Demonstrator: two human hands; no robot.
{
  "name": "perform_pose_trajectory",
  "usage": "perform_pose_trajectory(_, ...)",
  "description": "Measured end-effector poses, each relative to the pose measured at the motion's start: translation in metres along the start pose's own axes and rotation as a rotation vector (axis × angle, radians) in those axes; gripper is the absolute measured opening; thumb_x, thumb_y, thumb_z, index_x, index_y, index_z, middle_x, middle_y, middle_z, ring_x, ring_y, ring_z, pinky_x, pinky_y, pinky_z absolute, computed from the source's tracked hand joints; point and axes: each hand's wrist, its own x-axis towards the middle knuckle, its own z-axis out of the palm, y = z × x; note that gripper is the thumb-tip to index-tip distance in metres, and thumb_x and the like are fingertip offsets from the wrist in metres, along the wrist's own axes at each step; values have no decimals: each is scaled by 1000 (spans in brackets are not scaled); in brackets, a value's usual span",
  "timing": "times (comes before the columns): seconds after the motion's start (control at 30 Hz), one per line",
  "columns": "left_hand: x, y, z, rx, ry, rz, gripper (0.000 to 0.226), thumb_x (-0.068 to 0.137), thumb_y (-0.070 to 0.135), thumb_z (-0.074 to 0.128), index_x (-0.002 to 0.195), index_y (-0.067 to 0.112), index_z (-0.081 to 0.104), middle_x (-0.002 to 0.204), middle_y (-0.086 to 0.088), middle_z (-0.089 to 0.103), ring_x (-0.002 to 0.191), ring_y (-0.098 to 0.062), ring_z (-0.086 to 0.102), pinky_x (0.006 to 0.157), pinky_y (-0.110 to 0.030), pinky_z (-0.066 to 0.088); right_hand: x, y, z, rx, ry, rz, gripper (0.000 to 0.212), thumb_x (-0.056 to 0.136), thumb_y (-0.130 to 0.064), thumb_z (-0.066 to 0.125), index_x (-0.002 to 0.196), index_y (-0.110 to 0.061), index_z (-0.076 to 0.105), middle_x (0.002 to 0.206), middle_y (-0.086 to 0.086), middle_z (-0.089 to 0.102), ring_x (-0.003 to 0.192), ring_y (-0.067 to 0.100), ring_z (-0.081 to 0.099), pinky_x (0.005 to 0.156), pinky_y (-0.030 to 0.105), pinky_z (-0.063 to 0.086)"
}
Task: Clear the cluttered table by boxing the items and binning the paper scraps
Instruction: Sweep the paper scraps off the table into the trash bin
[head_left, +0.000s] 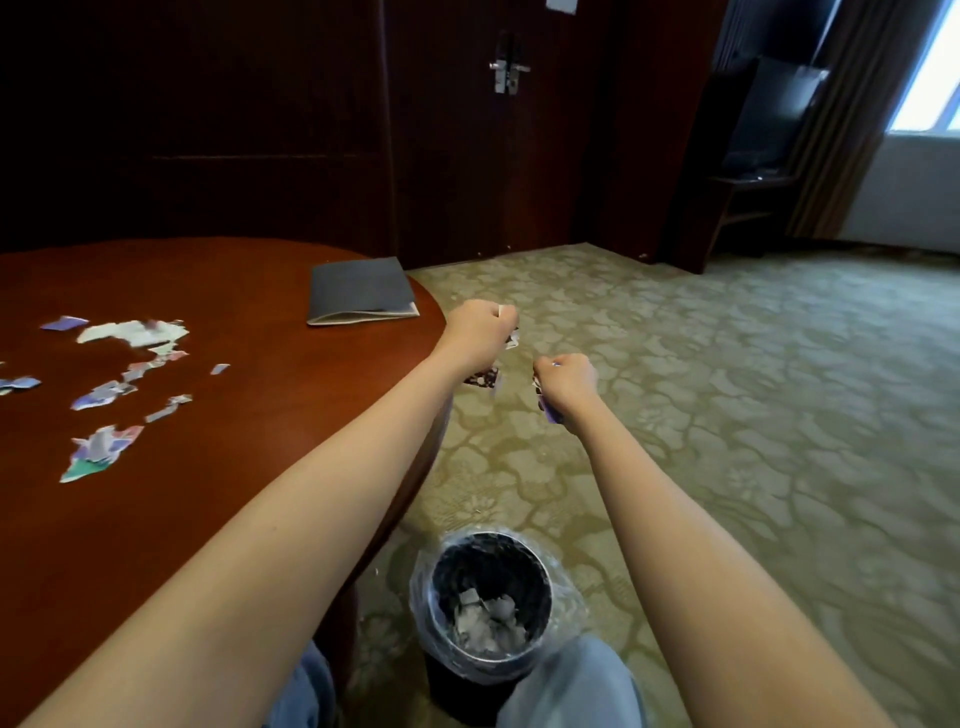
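Both my arms reach out past the table's right edge, over the carpet. My left hand (480, 325) is curled round paper scraps, with bits sticking out at its fingers and a dark patterned scrap (483, 376) below the wrist. My right hand (566, 379) grips more scraps, a purple piece showing under it. A black bin (491, 566) lined with clear plastic stands on the floor between my knees, with grey-white scraps inside. Several torn coloured scraps (111, 387) lie scattered on the left of the brown wooden table (249, 426).
A grey folder (358, 296) lies near the table's far right edge. Patterned green carpet (727, 415) stretches right of the table. A dark wooden door and wall panels stand behind, with a TV stand and curtained window at the far right.
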Motion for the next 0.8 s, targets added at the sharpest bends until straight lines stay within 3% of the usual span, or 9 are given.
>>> perform_pose_trajectory(0.23,10,-5,51,-76,-93,-48,49,95,14,39,48,14,24,49,-4,24,46,-17,20,47,-31,14,17,47,-5,-15,17,91,44,86,-13,46,43,-13,34,47,9,37,50,25,38,48,27,27)
perform_pose_trajectory(0.43,16,-25,89,-82,-132,-132,50,95,14,40,47,13,25,50,-5,26,47,-18,21,47,-32,15,33,84,0,-38,39,182,37,86,-17,47,50,-12,41,65,14,49,67,30,51,48,25,30)
perform_pose_trajectory(0.57,15,-50,113,-69,-153,-242,48,94,14,41,47,13,28,51,-8,28,50,-22,23,48,-33,17,38,108,8,-70,13,235,39,87,-19,47,50,-13,37,48,5,42,55,26,45,47,28,29)
perform_pose_trajectory(0.67,15,-79,132,-6,-197,-321,45,96,16,39,52,9,39,58,-11,40,65,-26,37,56,-35,18,39,128,20,-110,-15,276,51,87,-18,46,36,-12,39,20,-1,34,46,26,38,46,27,28)
perform_pose_trajectory(0.8,14,-115,151,-4,-214,-437,45,96,20,39,53,9,40,59,-9,44,76,-23,43,59,-28,22,35,156,39,-121,-59,348,45,86,-20,46,42,-13,37,29,5,39,45,24,34,48,27,31)
